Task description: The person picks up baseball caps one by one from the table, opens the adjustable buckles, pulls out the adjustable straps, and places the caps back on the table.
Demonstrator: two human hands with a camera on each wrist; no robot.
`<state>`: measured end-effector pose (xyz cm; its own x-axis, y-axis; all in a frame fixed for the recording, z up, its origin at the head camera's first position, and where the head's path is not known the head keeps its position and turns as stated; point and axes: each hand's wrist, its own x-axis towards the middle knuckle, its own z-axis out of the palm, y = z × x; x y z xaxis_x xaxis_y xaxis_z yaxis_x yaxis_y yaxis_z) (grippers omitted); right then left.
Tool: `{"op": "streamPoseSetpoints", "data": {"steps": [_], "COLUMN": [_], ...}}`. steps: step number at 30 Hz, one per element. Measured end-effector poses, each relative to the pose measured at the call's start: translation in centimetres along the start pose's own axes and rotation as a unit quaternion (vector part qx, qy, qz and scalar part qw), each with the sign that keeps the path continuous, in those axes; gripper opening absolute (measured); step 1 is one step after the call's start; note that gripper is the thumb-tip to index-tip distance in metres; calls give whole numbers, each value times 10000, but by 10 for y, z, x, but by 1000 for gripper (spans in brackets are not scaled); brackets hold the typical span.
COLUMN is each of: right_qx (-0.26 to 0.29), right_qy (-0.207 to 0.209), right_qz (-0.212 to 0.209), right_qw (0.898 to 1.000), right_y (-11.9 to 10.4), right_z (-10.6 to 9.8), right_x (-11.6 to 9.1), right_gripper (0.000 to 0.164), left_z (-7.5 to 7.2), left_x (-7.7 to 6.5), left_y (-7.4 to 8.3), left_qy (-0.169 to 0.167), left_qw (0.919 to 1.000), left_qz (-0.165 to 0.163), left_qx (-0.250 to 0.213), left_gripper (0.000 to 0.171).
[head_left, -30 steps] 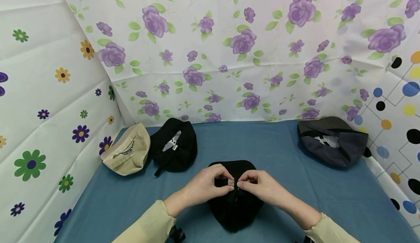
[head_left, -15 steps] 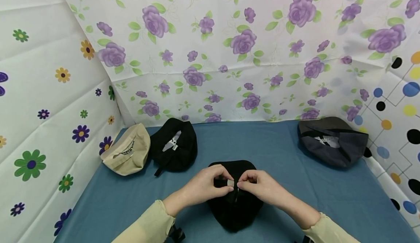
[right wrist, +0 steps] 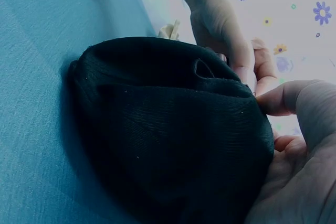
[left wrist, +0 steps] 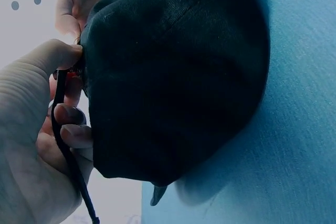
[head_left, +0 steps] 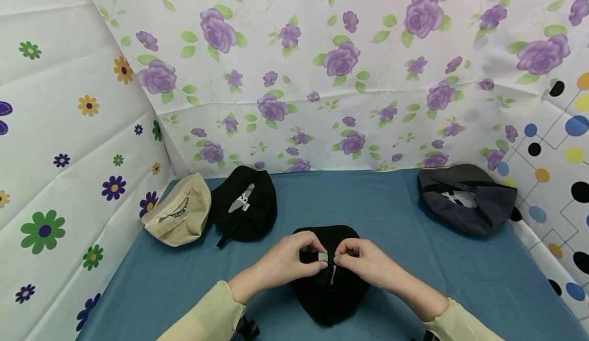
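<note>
1. Head view, against half a second earlier: the right hand's (head_left: 374, 264) fingertips had shifted slightly toward three o'clock, and more of a pale strip (head_left: 333, 275) showed at six o'clock from them; the left hand (head_left: 285, 263) had hardly moved.
2. Same view, at this moment: the black cap (head_left: 329, 305) rested on the blue cloth (head_left: 359, 198) under both hands, its long axis roughly twelve to six. The left thumb and fingers, curled close, pinched a black strap (head_left: 309, 256) whose silver clasp (head_left: 322, 256) pointed to three o'clock. The right fingertips sat just beside that clasp, a narrow gap away, also in a tight pinch.
3. Left wrist view: the cap bulged at three o'clock from the left hand, and the strap hung toward six. The clasp could not be made out.
4. Right wrist view: the cap lay at nine o'clock from the right hand, whose thumb touched its edge and seemed to pinch it; the fingers behind were partly hidden.
</note>
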<state>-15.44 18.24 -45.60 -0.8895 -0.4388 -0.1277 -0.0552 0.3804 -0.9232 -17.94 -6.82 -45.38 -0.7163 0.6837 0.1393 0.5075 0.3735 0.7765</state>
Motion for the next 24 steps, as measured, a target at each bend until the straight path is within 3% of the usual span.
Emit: {"op": "streamPoseSetpoints", "data": {"steps": [12, 24], "right_qx": [7, 55], "right_qy": [119, 44], "right_qz": [149, 98], "right_qw": [9998, 9999], "right_y": [1, 3], "right_z": [-1, 0], "right_x": [2, 2], "right_gripper": [14, 17], "left_z": [1, 0], "left_x": [-1, -1], "left_y": [-4, -6], "left_qy": [-67, -31], "left_qw": [9999, 9999], "left_qz": [129, -41], "left_qx": [-26, -100], "left_gripper": [18, 17]}}
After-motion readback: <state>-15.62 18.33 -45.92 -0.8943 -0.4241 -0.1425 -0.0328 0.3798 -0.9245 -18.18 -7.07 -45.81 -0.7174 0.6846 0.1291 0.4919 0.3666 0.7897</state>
